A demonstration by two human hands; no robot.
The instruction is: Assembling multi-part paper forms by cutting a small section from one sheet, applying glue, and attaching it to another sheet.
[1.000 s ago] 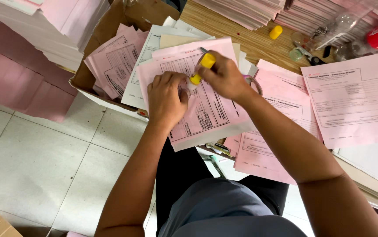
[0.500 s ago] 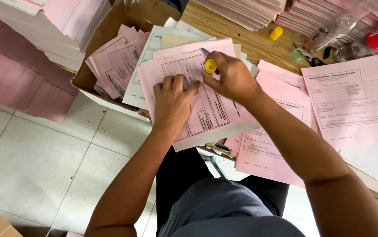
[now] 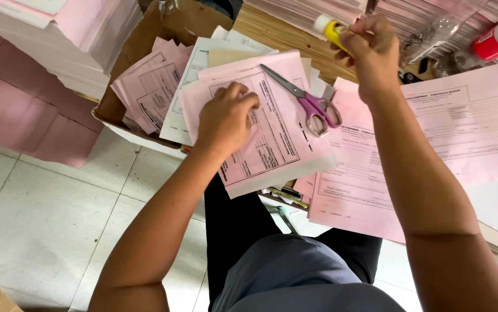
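Beside the purple-handled steel scissors [image 3: 309, 101], the left hand [image 3: 226, 118] pressed flat, grip open, pinning the pink printed paper form [image 3: 272, 144] so it lay steady. Beyond the scissors, the right hand [image 3: 370, 49] was raised, its grip closed on a small yellow glue stick [image 3: 331, 28].

Matt pink paper form [image 3: 272, 133], glossy metal scissors [image 3: 304, 98] with plastic handles, bare wooden table [image 3: 272, 32]

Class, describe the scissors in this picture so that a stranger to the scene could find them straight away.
Start at the wooden tabletop covered in pink printed forms. On the top pink form, which the left hand presses down, lie the scissors, closed, just right of that hand. Their purple handles and metal blades make them the only non-paper thing on that sheet.
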